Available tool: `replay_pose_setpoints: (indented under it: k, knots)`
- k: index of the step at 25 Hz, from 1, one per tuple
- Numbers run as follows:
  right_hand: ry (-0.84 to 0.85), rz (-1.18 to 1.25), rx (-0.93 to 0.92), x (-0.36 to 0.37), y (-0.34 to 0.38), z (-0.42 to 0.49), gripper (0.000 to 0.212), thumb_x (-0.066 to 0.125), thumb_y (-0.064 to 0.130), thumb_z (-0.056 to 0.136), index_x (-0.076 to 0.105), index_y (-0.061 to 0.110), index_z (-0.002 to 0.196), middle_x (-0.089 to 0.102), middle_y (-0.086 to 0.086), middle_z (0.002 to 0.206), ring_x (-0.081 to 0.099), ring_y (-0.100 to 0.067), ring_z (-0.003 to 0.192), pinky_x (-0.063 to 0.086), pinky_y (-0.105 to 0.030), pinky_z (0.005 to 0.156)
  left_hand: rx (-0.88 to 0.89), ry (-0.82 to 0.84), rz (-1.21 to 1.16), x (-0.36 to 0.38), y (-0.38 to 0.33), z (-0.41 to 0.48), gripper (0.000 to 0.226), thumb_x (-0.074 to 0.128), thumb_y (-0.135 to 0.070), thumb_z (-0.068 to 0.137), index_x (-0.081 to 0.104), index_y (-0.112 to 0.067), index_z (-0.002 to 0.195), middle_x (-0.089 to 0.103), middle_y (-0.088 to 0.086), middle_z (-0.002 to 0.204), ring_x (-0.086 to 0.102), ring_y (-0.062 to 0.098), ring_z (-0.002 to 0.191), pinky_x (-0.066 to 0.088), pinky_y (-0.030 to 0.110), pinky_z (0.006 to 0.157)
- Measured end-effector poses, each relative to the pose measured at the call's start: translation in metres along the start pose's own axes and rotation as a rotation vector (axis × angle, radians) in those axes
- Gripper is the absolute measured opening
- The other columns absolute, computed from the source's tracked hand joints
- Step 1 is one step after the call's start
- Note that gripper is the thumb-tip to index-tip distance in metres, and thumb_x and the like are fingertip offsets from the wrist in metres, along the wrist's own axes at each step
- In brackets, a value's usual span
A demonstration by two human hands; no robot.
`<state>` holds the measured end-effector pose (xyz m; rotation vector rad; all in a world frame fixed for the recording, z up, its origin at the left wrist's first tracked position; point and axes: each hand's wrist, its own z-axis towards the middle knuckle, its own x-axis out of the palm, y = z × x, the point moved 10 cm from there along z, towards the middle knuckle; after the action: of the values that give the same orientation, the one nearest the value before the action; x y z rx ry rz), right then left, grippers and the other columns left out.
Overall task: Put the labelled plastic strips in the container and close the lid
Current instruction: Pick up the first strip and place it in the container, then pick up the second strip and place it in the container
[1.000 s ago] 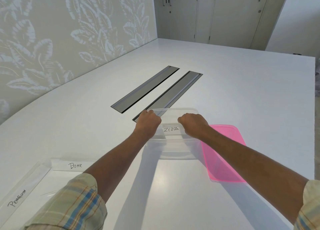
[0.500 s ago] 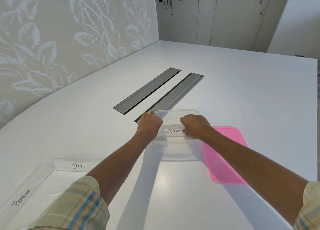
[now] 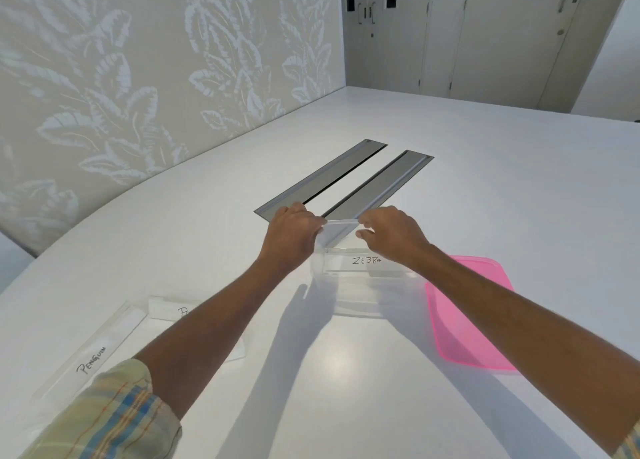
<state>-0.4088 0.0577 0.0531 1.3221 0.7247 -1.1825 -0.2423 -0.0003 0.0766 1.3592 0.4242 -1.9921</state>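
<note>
A clear plastic container (image 3: 360, 303) stands on the white table, mid-view. Inside it a clear strip labelled ZEBRA (image 3: 367, 260) stands on edge across its width. My left hand (image 3: 294, 237) and my right hand (image 3: 391, 237) are at the container's far side, fingers curled onto its far rim, one near each corner. To the right of the container the pink lid (image 3: 467, 320) lies flat. At the near left lie a strip labelled PENGUIN (image 3: 93, 358) and a second strip (image 3: 169, 309) whose label my left arm mostly hides.
Two grey metal cable hatches (image 3: 346, 171) are set into the table just beyond the container. A leaf-patterned wall (image 3: 138, 95) runs along the table's left edge. Doors stand at the far end of the room.
Both hands have moved from the ends of the ZEBRA strip to the container's far rim. The strip stays in the container. The view has tilted, so my left arm now covers the second strip's label.
</note>
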Motion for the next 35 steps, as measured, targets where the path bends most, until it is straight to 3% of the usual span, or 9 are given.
replay_pose_setpoints:
  k: [4, 9, 13, 17, 22, 28, 35]
  knots:
    - [-0.083, 0.098, -0.099, -0.023, 0.054, -0.006, 0.018, 0.066, 0.035, 0.098, 0.07, 0.017, 0.097, 0.071, 0.001, 0.091, 0.063, -0.027, 0.09, 0.055, -0.038, 0.075, -0.14, 0.012, -0.034, -0.029, 0.057, -0.037, 0.019, 0.072, -0.016, 0.093, 0.082, -0.022, 0.107, 0.082, 0.002, 0.094, 0.069, 0.032, 0.102, 0.053, 0.04, 0.08]
    - [-0.013, 0.256, -0.192, -0.01, 0.124, -0.014, 0.025, 0.068, 0.034, 0.098, 0.075, 0.019, 0.116, 0.077, 0.002, 0.108, 0.069, -0.022, 0.104, 0.057, -0.039, 0.089, -0.331, 0.145, -0.038, -0.039, 0.118, -0.109, 0.024, 0.068, -0.026, 0.099, 0.078, -0.03, 0.121, 0.08, -0.003, 0.108, 0.066, 0.023, 0.117, 0.055, 0.038, 0.089]
    - [0.112, 0.309, -0.257, 0.029, 0.182, -0.027, 0.027, 0.072, 0.035, 0.096, 0.076, 0.02, 0.117, 0.078, 0.001, 0.111, 0.071, -0.022, 0.105, 0.058, -0.04, 0.091, -0.457, 0.345, -0.107, -0.033, 0.162, -0.176, 0.03, 0.07, -0.036, 0.098, 0.072, -0.037, 0.128, 0.074, -0.015, 0.125, 0.062, 0.015, 0.124, 0.052, 0.038, 0.098]
    - [0.27, 0.286, -0.33, 0.085, 0.229, -0.051, 0.031, 0.075, 0.034, 0.093, 0.075, 0.018, 0.12, 0.076, -0.002, 0.117, 0.069, -0.025, 0.111, 0.057, -0.041, 0.094, -0.507, 0.528, -0.166, -0.022, 0.192, -0.231, 0.037, 0.08, -0.042, 0.088, 0.074, -0.037, 0.124, 0.073, -0.012, 0.122, 0.065, 0.014, 0.117, 0.052, 0.036, 0.095]
    - [0.45, 0.203, -0.37, 0.154, 0.259, -0.079, 0.047, 0.076, 0.037, 0.093, 0.066, 0.02, 0.136, 0.068, -0.001, 0.134, 0.06, -0.024, 0.126, 0.051, -0.041, 0.101, -0.546, 0.673, -0.178, 0.0, 0.218, -0.283, 0.05, 0.084, -0.035, 0.085, 0.068, -0.036, 0.133, 0.066, -0.013, 0.137, 0.058, 0.013, 0.131, 0.049, 0.038, 0.106]
    - [0.506, 0.103, -0.399, 0.195, 0.273, -0.088, 0.051, 0.075, 0.037, 0.092, 0.062, 0.021, 0.139, 0.063, -0.003, 0.137, 0.058, -0.025, 0.128, 0.047, -0.036, 0.094, -0.587, 0.789, -0.154, 0.022, 0.237, -0.32, 0.066, 0.086, -0.027, 0.078, 0.064, -0.038, 0.139, 0.06, -0.011, 0.144, 0.053, 0.017, 0.135, 0.047, 0.041, 0.109]
    - [0.453, 0.068, -0.424, 0.2, 0.277, -0.087, 0.031, 0.075, 0.033, 0.09, 0.07, 0.02, 0.117, 0.068, -0.003, 0.115, 0.064, -0.027, 0.104, 0.041, -0.032, 0.074, -0.527, 0.741, -0.12, 0.028, 0.241, -0.321, 0.063, 0.082, -0.02, 0.079, 0.066, -0.034, 0.138, 0.065, -0.012, 0.139, 0.055, 0.016, 0.132, 0.047, 0.035, 0.098]
